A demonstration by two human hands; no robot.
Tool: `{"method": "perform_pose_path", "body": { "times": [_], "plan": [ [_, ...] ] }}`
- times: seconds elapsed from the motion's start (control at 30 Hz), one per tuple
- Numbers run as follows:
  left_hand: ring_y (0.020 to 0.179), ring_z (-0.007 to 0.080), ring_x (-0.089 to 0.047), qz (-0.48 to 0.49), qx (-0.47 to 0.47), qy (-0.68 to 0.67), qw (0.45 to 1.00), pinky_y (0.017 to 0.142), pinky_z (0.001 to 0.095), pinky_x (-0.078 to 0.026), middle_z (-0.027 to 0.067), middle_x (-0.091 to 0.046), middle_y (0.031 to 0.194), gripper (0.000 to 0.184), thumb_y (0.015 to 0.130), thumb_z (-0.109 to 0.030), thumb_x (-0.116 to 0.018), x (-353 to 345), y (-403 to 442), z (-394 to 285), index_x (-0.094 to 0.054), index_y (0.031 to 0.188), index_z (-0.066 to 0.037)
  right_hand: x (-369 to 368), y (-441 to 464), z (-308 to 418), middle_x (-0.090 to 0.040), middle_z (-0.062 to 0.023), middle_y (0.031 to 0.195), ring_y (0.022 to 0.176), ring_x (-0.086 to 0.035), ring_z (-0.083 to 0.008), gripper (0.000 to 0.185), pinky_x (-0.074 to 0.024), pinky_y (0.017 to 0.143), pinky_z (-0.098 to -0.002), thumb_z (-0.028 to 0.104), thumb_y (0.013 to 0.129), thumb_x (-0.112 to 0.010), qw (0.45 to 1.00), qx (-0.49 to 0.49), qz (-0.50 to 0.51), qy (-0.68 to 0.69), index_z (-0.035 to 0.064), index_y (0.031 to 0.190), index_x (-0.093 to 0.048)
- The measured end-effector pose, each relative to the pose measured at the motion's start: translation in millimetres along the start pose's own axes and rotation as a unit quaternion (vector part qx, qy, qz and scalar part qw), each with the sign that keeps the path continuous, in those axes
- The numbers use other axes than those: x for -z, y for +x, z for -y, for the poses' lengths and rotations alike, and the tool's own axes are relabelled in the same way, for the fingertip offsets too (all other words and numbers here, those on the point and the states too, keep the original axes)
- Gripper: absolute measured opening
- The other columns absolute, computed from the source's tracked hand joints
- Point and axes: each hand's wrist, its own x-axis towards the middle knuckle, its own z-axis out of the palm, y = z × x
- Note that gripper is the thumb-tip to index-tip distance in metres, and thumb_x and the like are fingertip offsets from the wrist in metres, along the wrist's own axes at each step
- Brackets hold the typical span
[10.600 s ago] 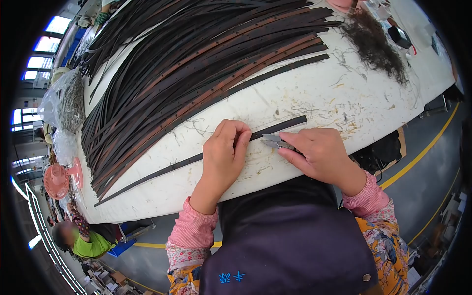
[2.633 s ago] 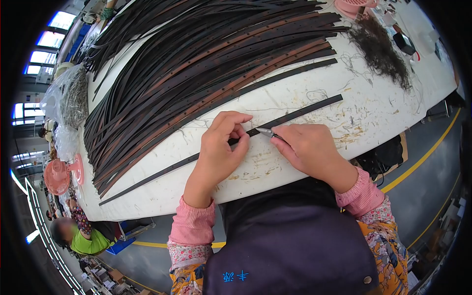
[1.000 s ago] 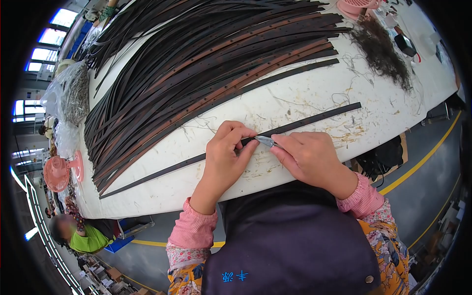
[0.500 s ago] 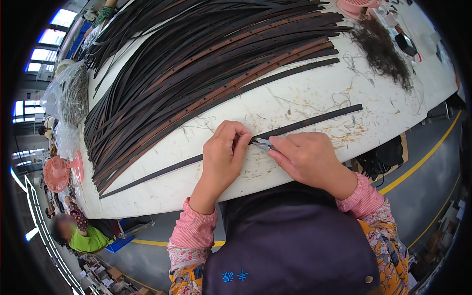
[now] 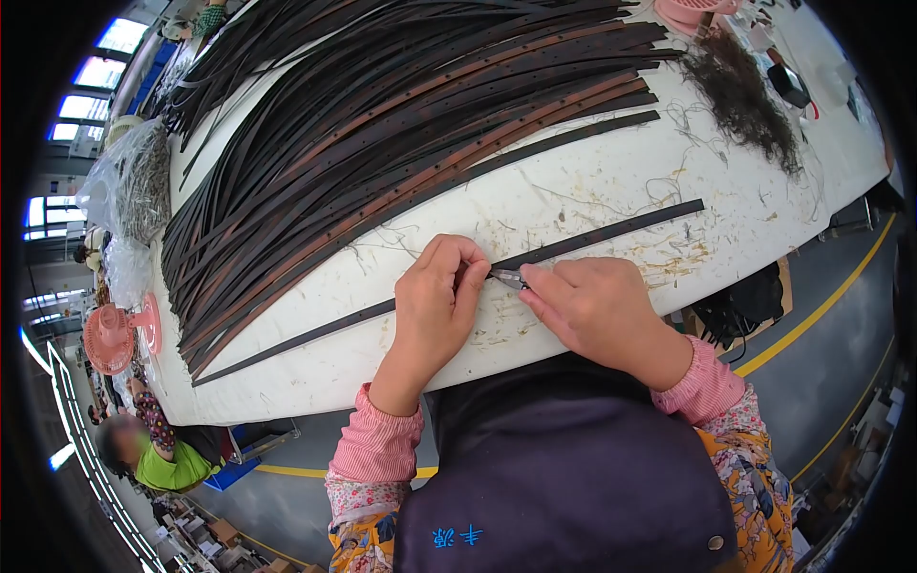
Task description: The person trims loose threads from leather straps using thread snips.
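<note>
A long dark strap with small dark spots along it lies slantwise near the front edge of the table. My left hand is closed over its middle, thumb and forefinger pinched at the strap; the exact pinch point is partly hidden. In my right hand is a small pair of thread snips, mostly covered by the fingers. The metal blades point left and reach right up to the left fingertips. Any thread between the blades is too small to make out.
A big heap of dark and brown straps covers the back and left of the white table. A pile of loose dark threads lies at right. A pink fan and a person in a green top are at left.
The blades of the snips have drawn closer together, and the right hand has shifted very slightly. My left hand and the strap are nearly unmoved.
</note>
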Motion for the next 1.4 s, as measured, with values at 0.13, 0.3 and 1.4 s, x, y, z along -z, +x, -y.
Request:
{"method": "perform_pose_path", "body": {
  "times": [0.13, 0.3, 1.4],
  "plan": [
    [0.070, 0.0197, -0.066, 0.001, -0.005, 0.004, 1.000, 0.064, 0.0306, -0.050, 0.0104, -0.067, 0.092, 0.006, 0.099, -0.003, -0.067, 1, -1, 3, -0.063, 0.096, 0.000, 1, 1, 1, -0.062, -0.0030, 0.071, 0.062, -0.066, -0.0226, 0.018, -0.0515, 0.055, -0.0367, 0.023, 0.093, -0.076, 1.000, 0.008, -0.003, -0.012, 0.0080, 0.101, -0.071],
    [0.075, 0.0104, -0.063, -0.089, 0.062, -0.177, 0.978, 0.071, 0.0231, -0.050, 0.0071, -0.065, 0.105, 0.007, 0.108, -0.006, -0.056, 2, -3, 18, -0.061, 0.107, -0.001, 0, 0, -2, -0.062, -0.0032, 0.071, 0.062, -0.066, -0.0227, 0.017, -0.0515, 0.055, -0.0368, 0.023, 0.092, -0.076, 1.000, 0.004, -0.013, -0.005, 0.0081, 0.099, -0.072],
    [0.077, 0.0155, -0.056, -0.028, -0.039, 0.072, 0.996, 0.070, 0.0281, -0.049, 0.0082, -0.064, 0.098, 0.037, 0.087, 0.003, -0.076, 40, -9, 1, -0.073, 0.123, -0.006, 8, -4, -20, -0.064, -0.0049, 0.071, 0.062, -0.066, -0.0250, 0.017, -0.0511, 0.056, -0.0378, 0.024, 0.095, -0.075, 0.999, -0.032, -0.014, -0.012, 0.0083, 0.101, -0.074]
  ]
}}
